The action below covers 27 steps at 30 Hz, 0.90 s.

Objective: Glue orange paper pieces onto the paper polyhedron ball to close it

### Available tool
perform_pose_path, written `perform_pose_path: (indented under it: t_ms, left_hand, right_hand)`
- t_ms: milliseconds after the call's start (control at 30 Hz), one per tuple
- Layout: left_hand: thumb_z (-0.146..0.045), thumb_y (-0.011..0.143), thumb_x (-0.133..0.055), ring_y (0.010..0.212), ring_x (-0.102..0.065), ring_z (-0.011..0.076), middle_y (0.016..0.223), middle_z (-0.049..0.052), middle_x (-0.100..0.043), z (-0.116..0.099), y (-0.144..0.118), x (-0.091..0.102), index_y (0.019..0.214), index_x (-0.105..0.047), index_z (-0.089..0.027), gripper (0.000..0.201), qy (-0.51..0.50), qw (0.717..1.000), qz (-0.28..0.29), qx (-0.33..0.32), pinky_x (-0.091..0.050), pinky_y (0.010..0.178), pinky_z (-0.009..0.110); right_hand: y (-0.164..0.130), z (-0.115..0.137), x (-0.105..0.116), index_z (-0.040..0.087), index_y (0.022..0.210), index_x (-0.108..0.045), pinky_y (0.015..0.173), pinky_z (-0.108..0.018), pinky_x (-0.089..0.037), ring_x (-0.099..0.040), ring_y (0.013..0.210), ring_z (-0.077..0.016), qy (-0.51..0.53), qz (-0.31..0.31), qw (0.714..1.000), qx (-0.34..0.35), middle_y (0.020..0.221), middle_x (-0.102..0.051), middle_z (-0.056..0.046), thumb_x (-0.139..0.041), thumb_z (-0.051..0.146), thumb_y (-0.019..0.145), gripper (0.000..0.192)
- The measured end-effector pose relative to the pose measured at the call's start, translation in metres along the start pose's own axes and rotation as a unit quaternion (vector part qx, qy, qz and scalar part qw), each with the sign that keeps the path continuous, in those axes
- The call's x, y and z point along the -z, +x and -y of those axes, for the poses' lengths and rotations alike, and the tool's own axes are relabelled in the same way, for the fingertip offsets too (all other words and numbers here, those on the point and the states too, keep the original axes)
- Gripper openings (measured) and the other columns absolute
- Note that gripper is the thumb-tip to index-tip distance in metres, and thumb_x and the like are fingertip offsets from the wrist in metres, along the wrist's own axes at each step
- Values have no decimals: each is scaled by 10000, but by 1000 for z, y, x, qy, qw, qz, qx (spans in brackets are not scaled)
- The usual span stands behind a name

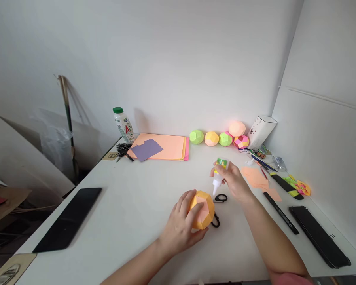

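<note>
My left hand (pixel 180 223) grips an orange and yellow paper ball (pixel 202 209) with flat facets, held on the white table (pixel 130 206) near the middle. My right hand (pixel 235 183) holds a small white glue bottle (pixel 218 174) with a green label, nozzle pointing down, just above and right of the ball. A pair of black-handled scissors (pixel 218 200) lies on the table between the two hands, partly hidden behind the ball.
Several finished paper balls (pixel 218 137) line the back wall beside a white box (pixel 261 130). A stack of coloured paper (pixel 166 146), a bottle (pixel 123 124) and keys (pixel 122 150) are back left. Phones lie at left (pixel 68 219) and right (pixel 319 235); pens (pixel 280 211) and paper scraps (pixel 255 177) right.
</note>
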<state>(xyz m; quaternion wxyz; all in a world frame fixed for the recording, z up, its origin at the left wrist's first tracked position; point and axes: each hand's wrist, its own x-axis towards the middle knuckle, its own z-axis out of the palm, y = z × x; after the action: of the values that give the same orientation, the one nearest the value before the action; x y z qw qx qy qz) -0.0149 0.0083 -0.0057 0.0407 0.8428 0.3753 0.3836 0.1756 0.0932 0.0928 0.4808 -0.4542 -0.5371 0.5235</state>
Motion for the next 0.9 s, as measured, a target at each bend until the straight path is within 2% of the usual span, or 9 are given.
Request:
perform_pose_path:
  t_ms: [67,133,233,367,467,533,700,800,900]
  left_hand:
    - [-222,772,-661,1270,-394,378,1381,213,-356,0,0,0,1308,-336,-204,627,19,999,-22,-14,-481,925,534]
    - [-209,778,-666,1283,-385,385,1380,216,-356,0,1,0,1288,-354,-207,597,39,998,-45,-29,-482,921,534]
    - [-178,782,-680,1300,-379,394,1390,221,-354,0,0,0,1263,-379,-201,567,55,994,-83,-54,-482,919,540]
    - [-117,769,-698,1322,-371,395,1439,225,-302,2,0,-3,1258,-396,-192,580,43,989,-117,-76,-474,942,551]
    - [-73,759,-694,1338,-354,402,1462,225,-275,5,-1,-5,1261,-399,-190,593,32,990,-110,-81,-461,960,570]
    - [-57,763,-684,1344,-348,401,1461,224,-281,7,-2,-6,1262,-398,-192,590,28,991,-104,-77,-457,964,580]
    - [-61,783,-665,1350,-345,397,1453,220,-302,12,-3,-10,1250,-405,-196,552,27,994,-90,-57,-458,967,583]
    - [-59,789,-657,1354,-344,393,1448,219,-310,14,-2,-11,1249,-405,-192,541,35,995,-82,-53,-458,976,570]
    - [-73,800,-645,1352,-348,382,1444,218,-317,15,0,-11,1226,-420,-185,494,47,995,-77,-43,-465,976,551]
  right_hand:
    - [4,-4,18,219,877,-590,403,-222,-269,-406,446,-80,73,-46,996,-5,703,-687,-4,-735,485,737,333]
    - [6,-13,42,234,909,-615,412,-226,-348,-451,447,-77,153,-65,986,-13,793,-715,-15,-774,440,705,330]
    - [3,-38,79,251,873,-639,618,-306,-536,-678,731,-186,196,-103,975,-14,805,-709,6,-849,398,587,384]
    - [-2,-72,107,234,699,-594,810,-432,-563,-709,795,-229,176,-153,972,-4,694,-686,34,-891,337,489,378]
    - [3,-90,112,221,599,-471,815,-473,-562,-707,753,-236,143,-185,972,15,635,-646,39,-875,363,511,438]
    - [8,-99,113,222,615,-418,764,-435,-569,-692,694,-205,112,-212,970,34,621,-611,54,-857,387,540,475]
    - [17,-121,114,229,889,-498,595,-277,-501,-557,548,-102,10,-266,961,70,713,-595,58,-783,398,652,407]
    - [19,-131,115,229,1056,-504,621,-286,-493,-553,602,-109,-39,-268,959,83,875,-622,3,-695,419,728,424]
    - [21,-137,116,244,1178,-460,718,-334,-517,-623,804,-165,-70,-257,959,94,1071,-618,-62,-672,412,724,528]
